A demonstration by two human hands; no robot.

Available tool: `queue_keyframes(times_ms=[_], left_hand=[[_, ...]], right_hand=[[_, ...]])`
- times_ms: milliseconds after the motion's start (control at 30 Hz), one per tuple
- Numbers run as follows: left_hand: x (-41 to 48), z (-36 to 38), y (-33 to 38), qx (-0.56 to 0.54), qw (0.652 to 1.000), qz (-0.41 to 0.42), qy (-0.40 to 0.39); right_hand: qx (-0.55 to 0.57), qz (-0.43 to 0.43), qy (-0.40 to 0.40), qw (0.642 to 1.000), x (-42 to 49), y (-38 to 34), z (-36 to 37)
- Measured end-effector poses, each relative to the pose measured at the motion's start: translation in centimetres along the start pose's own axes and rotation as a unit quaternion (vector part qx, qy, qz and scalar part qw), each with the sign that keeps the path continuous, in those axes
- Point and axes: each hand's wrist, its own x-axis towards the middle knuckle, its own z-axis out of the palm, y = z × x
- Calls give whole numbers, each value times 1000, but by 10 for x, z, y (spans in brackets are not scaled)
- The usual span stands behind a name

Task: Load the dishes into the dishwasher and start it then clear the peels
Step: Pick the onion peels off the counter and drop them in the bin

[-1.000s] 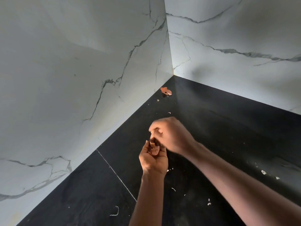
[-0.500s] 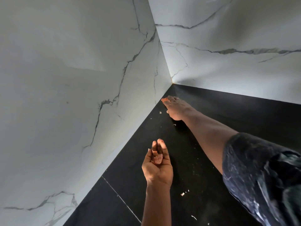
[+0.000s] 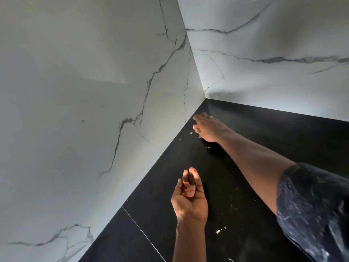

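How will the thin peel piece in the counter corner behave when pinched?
Probably very light and flimsy: the peel piece by the right hand looks papery-thin. Likely brittle: small flakes lie scattered on the black counter nearby.

Light dim, cool, diffuse. Marble walls (image 3: 94,91) dull grey at 9 o'clock, brighter at 1 o'clock. Soft diagonal shadow edge crosses the 10 o'clock wall. Black desk (image 3: 264,129) underexposed at 5 o'clock. Warm patch on left hand (image 3: 189,197) fingertips; peels (image 3: 189,191) in it soft-edged. Right hand (image 3: 209,129), just toward 3 o'clock of centre, slightly smeared. Sleeve (image 3: 311,214) at 4 o'clock heavily blurred. Wide-angle stretch at the edges.
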Motion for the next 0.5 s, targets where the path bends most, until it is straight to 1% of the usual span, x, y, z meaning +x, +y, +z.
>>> queue_keyframes(times_ms=[133,267,400,500], left_hand=[[-4,1,3,12,1000,6,5],[-8,1,9,15,1000,11,-1],[-12,-2,11,12,1000,10,-3],[-17,-7,11,9,1000,9,-3]], right_hand=[[-61,-64,-66,994,5,-19,15],[-126,-110,-82,983,-5,-22,23],[-117,-134,-81,981,-29,-6,14],[-101,-159,-107,976,-59,7,2]])
